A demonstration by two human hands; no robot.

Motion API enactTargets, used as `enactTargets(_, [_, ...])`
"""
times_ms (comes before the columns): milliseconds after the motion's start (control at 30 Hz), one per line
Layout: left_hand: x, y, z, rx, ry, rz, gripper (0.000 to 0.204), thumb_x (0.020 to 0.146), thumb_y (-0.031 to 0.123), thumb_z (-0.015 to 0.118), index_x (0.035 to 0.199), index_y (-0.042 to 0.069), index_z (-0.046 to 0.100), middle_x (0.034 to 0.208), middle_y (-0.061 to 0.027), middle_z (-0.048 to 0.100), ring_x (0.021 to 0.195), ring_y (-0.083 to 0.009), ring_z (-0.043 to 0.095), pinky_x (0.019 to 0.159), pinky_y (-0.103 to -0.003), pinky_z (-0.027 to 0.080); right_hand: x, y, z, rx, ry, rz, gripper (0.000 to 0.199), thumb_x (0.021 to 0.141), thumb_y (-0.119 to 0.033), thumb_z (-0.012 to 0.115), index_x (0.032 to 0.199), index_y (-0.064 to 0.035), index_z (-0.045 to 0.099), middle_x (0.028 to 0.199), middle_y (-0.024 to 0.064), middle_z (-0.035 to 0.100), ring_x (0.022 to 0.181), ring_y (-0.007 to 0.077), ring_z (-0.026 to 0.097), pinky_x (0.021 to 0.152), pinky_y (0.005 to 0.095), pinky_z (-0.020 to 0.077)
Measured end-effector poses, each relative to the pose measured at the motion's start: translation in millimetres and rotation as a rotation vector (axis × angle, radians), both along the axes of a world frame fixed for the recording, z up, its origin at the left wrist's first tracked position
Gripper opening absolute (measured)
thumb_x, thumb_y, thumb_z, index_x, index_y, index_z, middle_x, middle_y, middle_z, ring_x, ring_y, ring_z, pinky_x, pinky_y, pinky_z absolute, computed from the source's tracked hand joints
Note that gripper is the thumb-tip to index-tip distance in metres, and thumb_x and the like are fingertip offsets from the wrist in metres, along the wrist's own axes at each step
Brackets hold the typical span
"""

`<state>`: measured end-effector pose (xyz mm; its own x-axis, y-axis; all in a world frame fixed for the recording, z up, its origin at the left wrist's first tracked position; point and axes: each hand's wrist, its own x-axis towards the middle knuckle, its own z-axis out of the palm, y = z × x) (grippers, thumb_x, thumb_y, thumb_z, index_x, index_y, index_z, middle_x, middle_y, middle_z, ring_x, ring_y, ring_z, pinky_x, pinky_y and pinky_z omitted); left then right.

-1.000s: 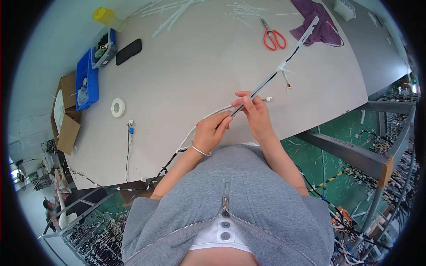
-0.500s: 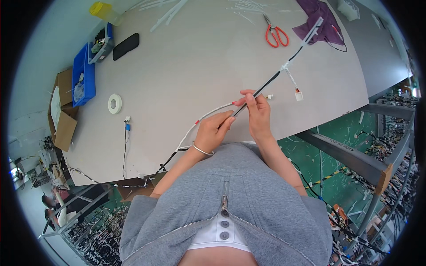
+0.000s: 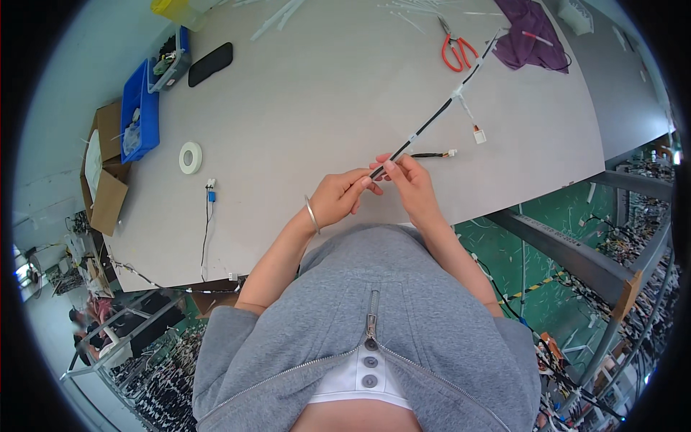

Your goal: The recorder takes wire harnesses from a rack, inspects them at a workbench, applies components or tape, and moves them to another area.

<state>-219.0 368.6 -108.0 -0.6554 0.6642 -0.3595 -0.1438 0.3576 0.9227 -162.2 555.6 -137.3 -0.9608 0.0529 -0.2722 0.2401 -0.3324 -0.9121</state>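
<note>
A wire harness with black wrapping and pale bands slants from my hands to the far right. My left hand pinches its near end between thumb and fingers. Close beside it, my right hand grips the same harness a little farther along. Past my right fingers, a short dark branch ends in a white connector. Another branch hangs off the harness to a white plug with orange wires. My palms hide part of the near end.
Red-handled cutters lie near a purple cloth. At left are a tape roll, a black phone-like slab, a blue bin and a cardboard box. Wires hang along the table's front edge.
My hands have come closer together on the harness, with the left turned more toward the right. The white cable with red marks by my left hand no longer shows; the dark branch shows more.
</note>
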Motion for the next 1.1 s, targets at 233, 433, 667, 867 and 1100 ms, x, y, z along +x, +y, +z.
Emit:
enactTargets(233, [-6.8, -13.3, 5.3, 0.003, -0.270, 0.073, 0.034, 0.106, 0.025, 0.050, 0.126, 0.003, 0.065, 0.093, -0.0059, 0.074, 0.060, -0.0067, 0.059, 0.055, -0.023, 0.049, -2.7, -2.4, 5.1, 0.041, 0.044, -0.041, 0.027, 0.104, -0.023, 0.055, 0.117, -0.0010, 0.064, 0.108, 0.0093, 0.072, 0.095, 0.0118, 0.063, 0.088, 0.0282, 0.0487])
enactTargets(433, [3.1, -27.0, -2.9, -0.035, -0.158, 0.025, 0.044, 0.106, 0.039, 0.047, 0.126, 0.004, 0.066, 0.104, -0.0078, 0.073, 0.075, -0.0114, 0.066, 0.065, -0.024, 0.052, -1.8, -14.0, 5.7, -0.059, 0.023, 0.061, 0.028, 0.104, -0.025, 0.056, 0.122, -0.0037, 0.058, 0.107, 0.0098, 0.072, 0.098, 0.0119, 0.065, 0.089, 0.0281, 0.0512])
enactTargets(667, [0.0, -83.7, -1.5, -0.048, -0.402, -0.034, 0.051, 0.104, 0.048, 0.047, 0.126, 0.006, 0.068, 0.096, -0.0060, 0.072, 0.082, -0.0126, 0.065, 0.078, -0.029, 0.051, -14.3, -9.3, -0.8, -0.043, -0.066, -0.087, 0.023, 0.104, -0.026, 0.055, 0.116, -0.0058, 0.057, 0.104, 0.0129, 0.072, 0.091, 0.0148, 0.069, 0.079, 0.0292, 0.0576])
enactTargets(867, [10.5, -71.0, 6.1, -0.094, -0.335, 0.029, 0.029, 0.099, 0.028, 0.063, 0.114, 0.006, 0.074, 0.071, 0.0012, 0.064, 0.064, -0.0058, 0.053, 0.061, -0.024, 0.042, -19.7, -3.5, 0.8, -0.111, -0.045, -0.104, 0.024, 0.104, -0.025, 0.055, 0.118, -0.0052, 0.058, 0.102, 0.0118, 0.071, 0.088, 0.0141, 0.069, 0.077, 0.0290, 0.0576])
enactTargets(1100, [1.4, -63.3, -34.8, -0.167, 0.008, 0.171, 0.023, 0.096, 0.023, 0.065, 0.092, 0.003, 0.076, 0.067, 0.0024, 0.062, 0.064, -0.0050, 0.053, 0.058, -0.023, 0.041, -20.4, -7.9, -7.4, -0.070, -0.142, -0.177, 0.031, 0.105, -0.026, 0.054, 0.120, -0.0011, 0.063, 0.100, 0.0114, 0.072, 0.084, 0.0134, 0.068, 0.076, 0.0267, 0.0567])
